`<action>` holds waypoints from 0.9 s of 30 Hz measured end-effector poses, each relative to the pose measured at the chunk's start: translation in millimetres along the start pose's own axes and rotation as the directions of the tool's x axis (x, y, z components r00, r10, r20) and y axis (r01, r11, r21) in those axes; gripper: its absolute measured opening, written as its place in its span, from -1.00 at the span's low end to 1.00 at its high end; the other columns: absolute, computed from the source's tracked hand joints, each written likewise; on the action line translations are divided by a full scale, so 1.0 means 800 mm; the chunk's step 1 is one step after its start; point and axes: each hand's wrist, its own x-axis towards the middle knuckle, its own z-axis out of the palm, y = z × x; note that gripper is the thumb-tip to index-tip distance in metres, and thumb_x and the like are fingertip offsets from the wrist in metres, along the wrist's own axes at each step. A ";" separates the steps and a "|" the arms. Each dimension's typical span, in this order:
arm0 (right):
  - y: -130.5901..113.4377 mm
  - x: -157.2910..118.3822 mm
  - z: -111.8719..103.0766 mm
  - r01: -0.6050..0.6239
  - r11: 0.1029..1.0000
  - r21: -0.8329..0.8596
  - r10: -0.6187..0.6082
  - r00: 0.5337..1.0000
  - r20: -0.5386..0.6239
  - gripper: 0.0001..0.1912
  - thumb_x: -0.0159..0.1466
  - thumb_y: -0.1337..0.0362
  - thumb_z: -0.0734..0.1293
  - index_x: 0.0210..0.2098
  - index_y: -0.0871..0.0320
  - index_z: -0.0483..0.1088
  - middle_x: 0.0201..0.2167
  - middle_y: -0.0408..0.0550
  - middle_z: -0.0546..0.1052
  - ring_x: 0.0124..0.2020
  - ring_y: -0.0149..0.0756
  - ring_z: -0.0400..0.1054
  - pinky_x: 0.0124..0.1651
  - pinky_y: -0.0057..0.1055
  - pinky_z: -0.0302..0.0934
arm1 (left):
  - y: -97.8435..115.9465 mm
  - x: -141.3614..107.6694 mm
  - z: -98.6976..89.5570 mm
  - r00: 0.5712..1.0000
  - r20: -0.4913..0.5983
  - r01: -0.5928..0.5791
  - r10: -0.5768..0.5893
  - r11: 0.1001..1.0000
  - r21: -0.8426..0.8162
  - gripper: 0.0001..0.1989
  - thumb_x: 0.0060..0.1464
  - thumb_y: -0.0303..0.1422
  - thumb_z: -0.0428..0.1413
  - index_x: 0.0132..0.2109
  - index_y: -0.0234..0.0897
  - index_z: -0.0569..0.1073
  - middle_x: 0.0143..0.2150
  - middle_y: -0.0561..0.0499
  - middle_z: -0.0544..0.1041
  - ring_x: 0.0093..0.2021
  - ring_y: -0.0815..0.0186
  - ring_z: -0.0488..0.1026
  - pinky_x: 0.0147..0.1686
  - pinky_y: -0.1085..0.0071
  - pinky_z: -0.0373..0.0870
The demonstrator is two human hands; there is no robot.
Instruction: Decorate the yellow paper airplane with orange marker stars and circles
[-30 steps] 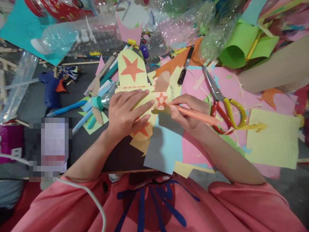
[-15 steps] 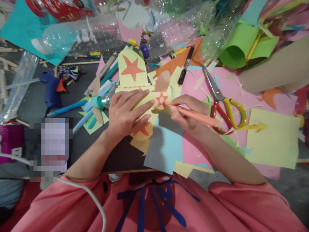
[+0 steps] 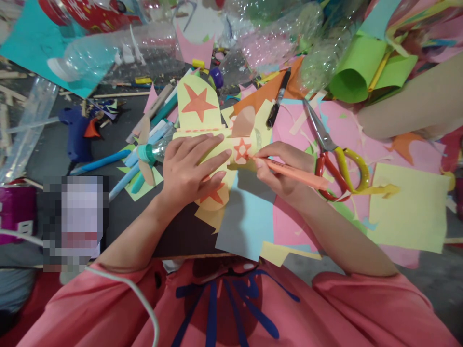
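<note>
A bottle wrapped in pale yellow paper makes a plane shape, with a teal cap (image 3: pixel 145 153) and brown propeller strips at its left end. The upper wing (image 3: pixel 198 102) bears a large orange star; another star shows on the lower wing (image 3: pixel 213 195). My left hand (image 3: pixel 191 166) lies spread over the bottle's body, fingers apart, pressing it down. Between the fingertips of my right hand (image 3: pixel 280 166) is an orange marker (image 3: pixel 296 174), its tip touching the small orange star (image 3: pixel 242 150) near the tail. A curved tail fin (image 3: pixel 244 122) stands above that star.
Scissors (image 3: pixel 334 159) lie right of my right hand. A black marker (image 3: pixel 278 101), paper scraps and clear bottles (image 3: pixel 119 53) lie beyond. At left are a blue glue gun (image 3: pixel 75 135) and a phone (image 3: pixel 81 212). Another person's arm (image 3: pixel 408 101) reaches in at right.
The other person's arm at the right has shifted slightly. My hands and the plane look almost unmoved.
</note>
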 end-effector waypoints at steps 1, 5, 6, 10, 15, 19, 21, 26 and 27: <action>-0.001 0.000 -0.001 -0.009 1.000 0.001 0.009 1.000 0.008 -0.82 0.32 0.45 0.34 -0.33 0.02 0.41 -0.51 -0.22 0.57 -0.53 -0.38 0.48 -0.48 -0.45 0.39 | 0.000 -0.001 0.000 1.000 0.020 0.020 -0.020 1.000 -0.013 -0.67 0.46 -0.07 -0.04 0.22 0.11 0.47 0.23 0.07 0.62 0.16 0.19 0.59 0.11 0.19 0.40; -0.001 0.000 -0.003 -0.005 1.000 -0.002 0.005 0.999 0.037 -0.81 0.30 0.48 0.35 -0.32 0.02 0.41 -0.50 -0.22 0.57 -0.51 -0.36 0.49 -0.47 -0.42 0.40 | -0.001 -0.004 -0.002 0.994 0.076 0.080 -0.075 0.995 -0.065 -0.67 0.44 -0.04 -0.03 0.23 0.19 0.46 0.27 0.09 0.59 0.18 0.15 0.57 0.13 0.13 0.40; 0.000 0.000 -0.003 -0.003 1.000 0.001 0.003 0.999 0.042 -0.80 0.29 0.49 0.35 -0.32 0.02 0.40 -0.50 -0.22 0.57 -0.51 -0.34 0.50 -0.47 -0.41 0.40 | -0.001 -0.005 -0.002 0.994 0.083 0.083 -0.078 0.994 -0.068 -0.67 0.44 -0.04 -0.03 0.23 0.19 0.45 0.27 0.09 0.59 0.18 0.15 0.56 0.13 0.13 0.40; 0.005 -0.004 0.000 -0.008 1.000 0.027 0.006 0.999 0.048 -0.76 0.27 0.51 0.35 -0.33 -0.01 0.39 -0.51 -0.23 0.56 -0.51 -0.32 0.49 -0.46 -0.37 0.42 | -0.001 -0.003 -0.004 0.994 0.087 0.066 -0.062 0.996 -0.052 -0.65 0.44 -0.08 -0.04 0.27 0.21 0.42 0.27 0.10 0.59 0.19 0.17 0.56 0.15 0.15 0.40; 0.007 -0.006 -0.001 -0.042 0.999 0.025 0.041 0.998 0.038 -0.81 0.28 0.43 0.36 -0.36 -0.01 0.45 -0.53 -0.23 0.57 -0.53 -0.33 0.47 -0.48 -0.36 0.38 | -0.001 -0.005 -0.001 0.997 0.043 0.061 -0.058 0.995 -0.078 -0.63 0.42 -0.08 -0.01 0.29 0.21 0.41 0.26 0.09 0.60 0.18 0.15 0.57 0.15 0.14 0.40; 0.004 -0.005 0.000 -0.100 0.994 0.050 0.098 0.995 0.028 -0.83 0.28 0.39 0.35 -0.41 0.01 0.44 -0.55 -0.22 0.56 -0.56 -0.36 0.43 -0.52 -0.39 0.31 | -0.002 -0.006 0.001 0.994 0.071 0.093 -0.086 0.991 -0.099 -0.64 0.40 -0.06 0.02 0.27 0.25 0.43 0.27 0.10 0.60 0.18 0.12 0.58 0.15 0.10 0.41; 0.000 -0.004 0.000 -0.129 0.983 0.128 0.132 0.991 -0.017 -0.84 0.30 0.38 0.34 -0.40 0.04 0.44 -0.55 -0.23 0.55 -0.57 -0.40 0.40 -0.54 -0.43 0.28 | -0.003 -0.006 0.000 0.994 0.079 0.088 -0.082 0.993 -0.079 -0.66 0.41 -0.05 0.01 0.25 0.24 0.44 0.26 0.10 0.60 0.17 0.13 0.58 0.14 0.10 0.42; -0.006 -0.002 0.002 -0.205 0.935 0.290 0.235 0.969 -0.074 -0.89 0.37 0.36 0.39 -0.29 0.04 0.52 -0.46 -0.19 0.64 -0.49 -0.43 0.49 -0.44 -0.49 0.37 | -0.003 -0.006 -0.002 0.991 0.108 0.087 -0.077 0.992 -0.094 -0.67 0.43 -0.06 -0.01 0.23 0.19 0.46 0.28 0.10 0.58 0.19 0.16 0.55 0.14 0.11 0.40; -0.005 -0.001 0.003 -0.211 0.929 0.304 0.244 0.967 -0.076 -0.90 0.37 0.35 0.41 -0.26 0.02 0.53 -0.43 -0.18 0.66 -0.47 -0.42 0.52 -0.42 -0.50 0.40 | -0.003 -0.006 -0.002 0.991 0.107 0.089 -0.080 0.992 -0.087 -0.67 0.44 -0.05 -0.03 0.23 0.19 0.46 0.28 0.10 0.59 0.18 0.15 0.55 0.13 0.11 0.40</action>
